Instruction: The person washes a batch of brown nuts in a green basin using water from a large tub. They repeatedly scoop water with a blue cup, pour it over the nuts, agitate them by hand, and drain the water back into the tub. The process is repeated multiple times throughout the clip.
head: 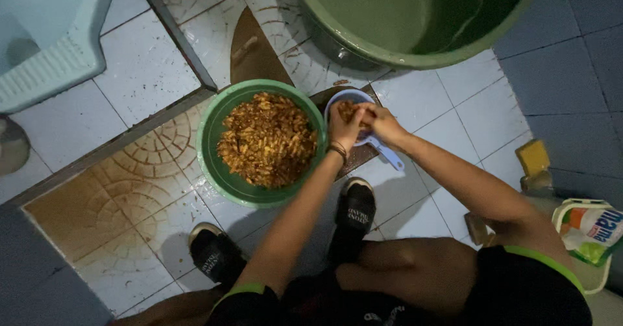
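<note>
Small blue scoop [350, 99] on floor tile right of green basin [214, 151], handle trailing toward right foot. Left hand [344, 126] and right hand [383, 121] meet above it, apparently pinching brown pieces [349, 110].

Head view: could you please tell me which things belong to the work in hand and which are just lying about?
In use:
- left hand and right hand, together over the small blue scoop
- green basin of brown pieces

Lying about:
- big green tub
- yellow sponge
- white container with packet
</note>
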